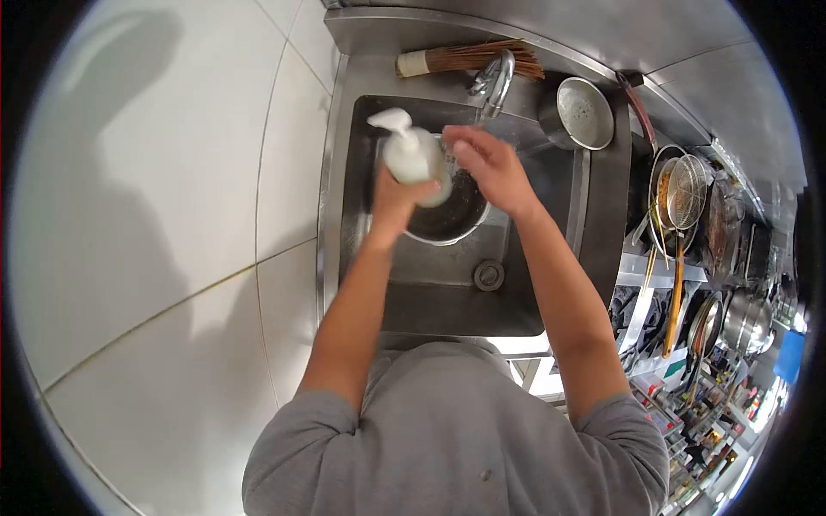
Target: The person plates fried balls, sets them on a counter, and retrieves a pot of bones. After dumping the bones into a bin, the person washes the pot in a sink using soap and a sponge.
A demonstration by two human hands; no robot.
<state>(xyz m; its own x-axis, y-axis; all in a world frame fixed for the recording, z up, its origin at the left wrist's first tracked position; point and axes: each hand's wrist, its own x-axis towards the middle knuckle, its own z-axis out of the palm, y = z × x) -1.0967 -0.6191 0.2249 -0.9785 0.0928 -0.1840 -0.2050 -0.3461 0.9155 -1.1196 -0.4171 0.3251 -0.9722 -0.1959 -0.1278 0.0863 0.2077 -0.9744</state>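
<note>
You're at the steel worktop (pixel 607 202); the sink (pixel 430 301) is let into it and takes up most of it. Pot (pixel 459 215) is in the sink, toward its back edge, in front of the tap, your forearms coming in either side. Metal pan (pixel 557 119) at the sink's back right corner; can't tell if the rim carries it. Stick brush (pixel 469 59) lies along the worktop's back edge, behind the tap (pixel 496 84). Pump bottle (pixel 415 162) is above the left part of the pot, nozzle toward the sink's left edge. Drain (pixel 490 275) near the sink's front edge, right of centre.

Left hand (pixel 396 196) is wrapped round the bottle body. Right hand (pixel 497 172) is at the pot's back right rim, fingers bent; blur, can't tell if it's touching or holding anything.

Handling notes: plastic looks likely to slip if wet, so grip it full-palm, thumb across the body. Hold it steady and clear of the pot rim and spout. Don't squeeze near the pump collar. Leave your right hand room between bottle and tap.
</note>
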